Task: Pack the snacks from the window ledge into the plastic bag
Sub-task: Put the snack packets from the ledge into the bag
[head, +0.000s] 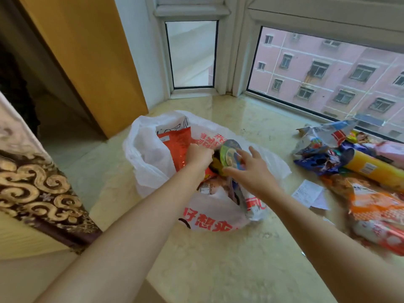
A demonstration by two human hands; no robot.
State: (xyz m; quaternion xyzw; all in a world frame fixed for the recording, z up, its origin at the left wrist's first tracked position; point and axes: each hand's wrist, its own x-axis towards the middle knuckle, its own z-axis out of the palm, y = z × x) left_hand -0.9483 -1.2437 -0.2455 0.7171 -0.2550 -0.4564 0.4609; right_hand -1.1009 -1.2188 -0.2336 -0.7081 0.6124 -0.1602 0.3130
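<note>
A white plastic bag (150,158) with red lettering lies open on the marble window ledge (218,259). Inside it are a red snack packet (177,143) and other packets. A round cup snack (229,157) with a green and grey lid sits at the bag's mouth. My left hand (199,156) reaches into the bag with curled fingers that grip the dark side of the cup. To the right of the lid, my right hand (249,169) has spread fingers, and its fingertips touch the lid.
A heap of snacks lies at the right of the ledge: a yellow tube (371,167), blue packets (321,158), orange packets (376,204). A paper receipt (307,192) lies beside them. The window frame runs behind, a yellow panel (94,62) stands left.
</note>
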